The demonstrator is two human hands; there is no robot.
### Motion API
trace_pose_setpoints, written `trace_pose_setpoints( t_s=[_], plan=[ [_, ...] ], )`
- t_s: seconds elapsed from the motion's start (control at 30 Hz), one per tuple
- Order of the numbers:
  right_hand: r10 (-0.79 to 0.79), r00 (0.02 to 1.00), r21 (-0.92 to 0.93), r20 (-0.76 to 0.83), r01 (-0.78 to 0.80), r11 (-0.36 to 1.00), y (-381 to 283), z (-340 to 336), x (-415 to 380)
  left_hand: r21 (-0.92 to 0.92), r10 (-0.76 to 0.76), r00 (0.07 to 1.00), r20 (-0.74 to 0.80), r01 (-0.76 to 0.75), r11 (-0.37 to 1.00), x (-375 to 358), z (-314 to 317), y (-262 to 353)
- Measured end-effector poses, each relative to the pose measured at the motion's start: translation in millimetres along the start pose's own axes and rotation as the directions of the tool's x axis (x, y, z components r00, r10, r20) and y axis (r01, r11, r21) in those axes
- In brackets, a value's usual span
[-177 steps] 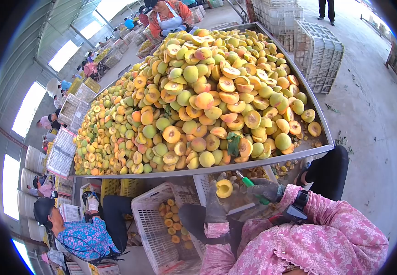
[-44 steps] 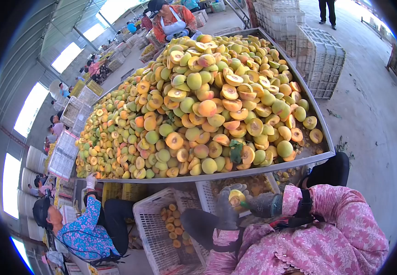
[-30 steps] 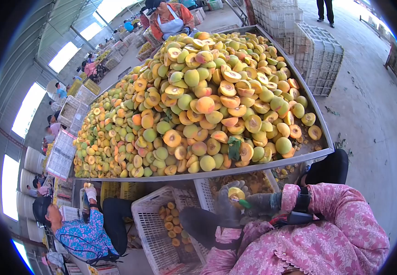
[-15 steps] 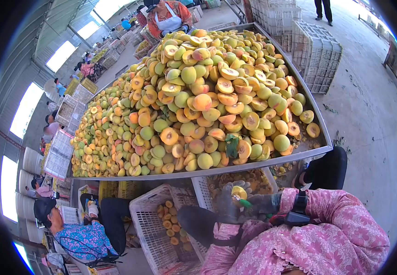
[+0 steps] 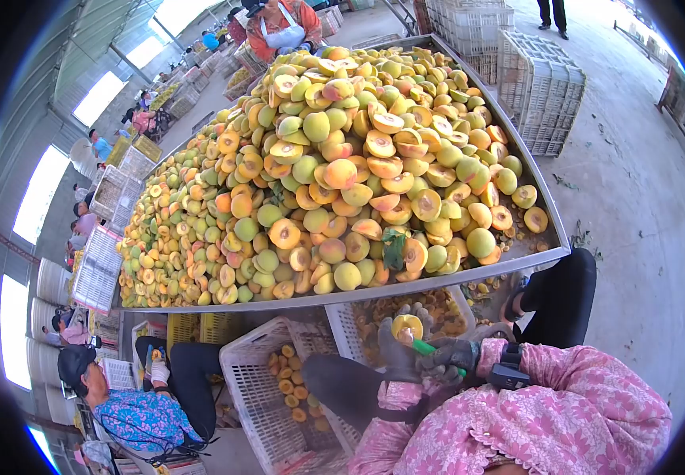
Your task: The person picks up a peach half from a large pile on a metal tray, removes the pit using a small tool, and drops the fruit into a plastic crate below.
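My gloved left hand (image 5: 394,348) grips a halved yellow peach (image 5: 407,328), its cut face turned up. My gloved right hand (image 5: 447,360) is closed around a green-handled tool (image 5: 423,347), whose working end meets the peach half; its tip is too small to make out. Beneath my hands is a white crate (image 5: 345,331) with peach scraps (image 5: 437,313). Left of my knee, a larger white crate (image 5: 239,372) contains several peach halves (image 5: 295,388). In front, a metal-rimmed table (image 5: 342,299) bears a big heap of whole and halved peaches (image 5: 334,174).
A co-worker in blue floral clothing (image 5: 140,416) sits at my left, with a gloved hand (image 5: 159,370) around something small. Another person in an apron (image 5: 283,36) is across the table. Stacked crates (image 5: 544,91) stand at the right, and a person's dark-trousered legs (image 5: 554,16) show beyond.
Both my hands have shifted slightly, and the right hand with the tool shows more clearly beside the peach half. The view has tilted a little. The left co-worker's hand has moved slightly.
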State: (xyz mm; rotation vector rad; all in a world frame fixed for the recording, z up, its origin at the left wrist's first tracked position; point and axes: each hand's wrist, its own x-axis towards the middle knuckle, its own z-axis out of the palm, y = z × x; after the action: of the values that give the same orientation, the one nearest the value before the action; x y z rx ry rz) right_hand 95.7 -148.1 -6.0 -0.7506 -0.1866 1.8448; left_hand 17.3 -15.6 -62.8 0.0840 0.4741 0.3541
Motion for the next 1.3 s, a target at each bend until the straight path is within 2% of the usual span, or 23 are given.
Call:
trace_pose_setpoints(
  t_s=[0.03,0.1,0.13,0.17,0.2,0.23,0.27,0.3,0.37,0.43,0.47,0.53,0.57,0.6,0.63,0.7,0.8,0.87,1.0,1.07,1.2,1.27,1.3],
  plan=[
    [0.001,1.0,0.0,0.001,-0.001,1.0,-1,0,-1,-0.208,0.01,0.999,0.053,0.001,0.978,-2,3,3],
    [-0.099,0.994,-0.077,-0.057,0.094,0.993,-7,1,-4,-0.252,0.048,0.999,0.017,-0.042,0.967,-10,10,19],
    [-0.098,0.994,-0.08,-0.052,0.093,0.992,-10,-5,-1,-0.295,0.08,0.997,-0.02,-0.082,0.952,-14,15,28],
    [-0.167,0.976,-0.171,-0.143,0.142,0.975,-11,-14,5,-0.295,0.084,0.996,-0.023,-0.087,0.952,-17,17,36],
    [-0.242,0.944,-0.265,-0.224,0.18,0.947,-12,-24,11,-0.189,0.154,0.987,-0.045,-0.16,0.969,-19,19,45],
    [-0.24,0.946,-0.262,-0.218,0.18,0.948,-13,-33,18,-0.078,0.226,0.972,-0.059,-0.23,0.97,-22,20,51],
    [-0.231,0.914,-0.626,-0.334,-0.031,0.779,-16,-41,25,-0.1,0.211,0.977,0.016,-0.208,0.973,-28,23,54],
    [-0.275,0.859,-0.842,-0.431,-0.274,0.464,-20,-48,32,-0.097,0.219,0.975,0.017,-0.217,0.971,-30,25,55],
    [-0.289,0.878,-0.875,-0.382,-0.242,0.419,-27,-34,25,-0.122,0.198,0.98,0.017,-0.195,0.973,-34,27,53],
    [-0.633,0.772,-0.997,-0.063,-0.071,0.013,-18,-41,29,-0.106,0.211,0.977,0.039,-0.206,0.973,-34,27,48],
    [-0.632,0.772,-0.997,-0.062,-0.073,0.009,-21,-35,26,-0.105,0.227,0.973,0.036,-0.223,0.969,-32,25,45],
    [-0.535,0.845,-0.99,-0.004,-0.078,-0.115,-22,-12,20,-0.104,0.239,0.971,0.029,-0.235,0.967,-30,24,38],
    [-0.537,0.844,-0.99,-0.007,-0.081,-0.114,-21,-6,21,0.075,0.28,0.96,0.003,-0.279,0.957,-29,27,34],
    [-0.574,0.813,-0.988,0.096,0.011,-0.151,-19,-1,23,0.253,0.323,0.946,-0.013,-0.31,0.916,-28,29,31],
    [-0.605,0.771,-0.976,0.198,0.1,-0.193,-16,1,23,0.253,0.32,0.947,-0.011,-0.307,0.917,-28,29,29],
    [-0.591,0.786,-0.978,0.182,0.082,-0.193,-10,-2,28,0.062,0.237,0.97,0.053,-0.24,0.969,-29,27,25],
    [-0.553,0.819,-0.979,0.155,0.052,-0.197,-7,-2,32,0.059,0.213,0.969,0.124,-0.221,0.973,-30,28,23],
    [-0.471,0.882,-0.971,0.031,-0.085,-0.222,-13,10,28,0.088,0.223,0.968,0.116,-0.234,0.968,-27,24,22],
    [-0.465,0.885,-0.975,-0.013,-0.114,-0.19,-8,12,29,0.204,0.273,0.959,0.082,-0.284,0.937,-28,27,20],
    [-0.422,0.906,-0.998,0.017,-0.01,-0.062,-2,4,32,0.185,0.27,0.958,0.092,-0.283,0.941,-28,24,19],
    [-0.494,0.866,-0.992,0.077,0.114,0.045,55,-65,78,0.193,0.276,0.956,0.1,-0.291,0.937,-23,15,13],
    [-0.59,0.717,-0.83,0.37,0.541,0.137,59,-66,83,0.179,0.255,0.964,0.071,-0.264,0.948,-21,17,9],
    [-0.592,0.715,-0.829,0.372,0.543,0.135,55,-59,75,0.164,0.23,0.972,0.039,-0.233,0.958,-21,19,8]
  ],
)
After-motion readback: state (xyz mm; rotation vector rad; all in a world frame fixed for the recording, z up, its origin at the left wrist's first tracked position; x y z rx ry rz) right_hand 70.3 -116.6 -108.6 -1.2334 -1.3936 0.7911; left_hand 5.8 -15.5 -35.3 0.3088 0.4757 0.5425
